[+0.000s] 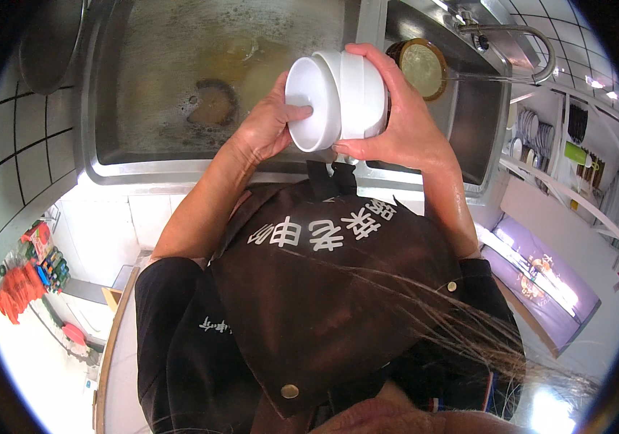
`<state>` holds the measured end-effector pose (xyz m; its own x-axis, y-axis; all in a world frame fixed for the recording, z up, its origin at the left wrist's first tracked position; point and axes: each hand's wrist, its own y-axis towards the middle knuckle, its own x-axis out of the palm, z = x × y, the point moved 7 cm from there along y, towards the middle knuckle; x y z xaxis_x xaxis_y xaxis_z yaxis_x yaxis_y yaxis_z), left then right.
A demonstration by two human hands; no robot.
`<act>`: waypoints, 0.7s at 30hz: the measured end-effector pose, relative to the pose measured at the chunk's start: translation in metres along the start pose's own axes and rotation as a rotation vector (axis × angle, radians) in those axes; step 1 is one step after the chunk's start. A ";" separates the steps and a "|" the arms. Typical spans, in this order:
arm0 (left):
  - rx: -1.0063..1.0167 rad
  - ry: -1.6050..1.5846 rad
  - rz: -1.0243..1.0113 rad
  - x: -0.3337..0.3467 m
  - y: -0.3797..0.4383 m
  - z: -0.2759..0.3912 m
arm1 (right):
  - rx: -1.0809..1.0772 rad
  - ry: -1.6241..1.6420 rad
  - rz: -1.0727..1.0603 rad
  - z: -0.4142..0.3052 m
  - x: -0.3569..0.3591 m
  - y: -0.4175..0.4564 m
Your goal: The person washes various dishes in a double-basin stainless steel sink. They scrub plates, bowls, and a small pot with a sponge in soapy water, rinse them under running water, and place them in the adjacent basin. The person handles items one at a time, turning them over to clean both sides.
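Observation:
A stack of white bowls (361,97) is held sideways between my two hands, over the near side of the sink. At its left end, the outermost white bowl (309,116) sits slightly askew. My left hand (271,122) grips this bowl, thumb over its rim and fingers behind. Around the right part of the stack curves my right hand (410,111), thumb below and fingers above. Both hands look wet. Beneath and to the left lies a metal sink basin (147,70) of cloudy water, with a dark curved object (214,103) in it, partly blurred.
In the right-hand basin (467,125) stands a brown-rimmed round container (422,68) of liquid, with a thin stream of water reaching it from the curved faucet (545,51). Shelves with stacked plates (534,133) are at the right. A tiled wall (30,146) borders the sink's left.

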<state>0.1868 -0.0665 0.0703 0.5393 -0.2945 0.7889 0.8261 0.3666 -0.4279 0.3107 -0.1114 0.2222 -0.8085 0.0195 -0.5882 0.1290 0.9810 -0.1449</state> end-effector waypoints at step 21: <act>0.004 -0.093 0.016 0.025 0.002 -0.027 | -0.039 -0.067 0.006 0.016 -0.019 -0.024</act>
<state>0.2063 -0.0969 0.0770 0.5348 -0.2053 0.8197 0.8168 0.3742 -0.4392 0.3320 -0.1388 0.2246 -0.7672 0.0138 -0.6412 0.1105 0.9877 -0.1110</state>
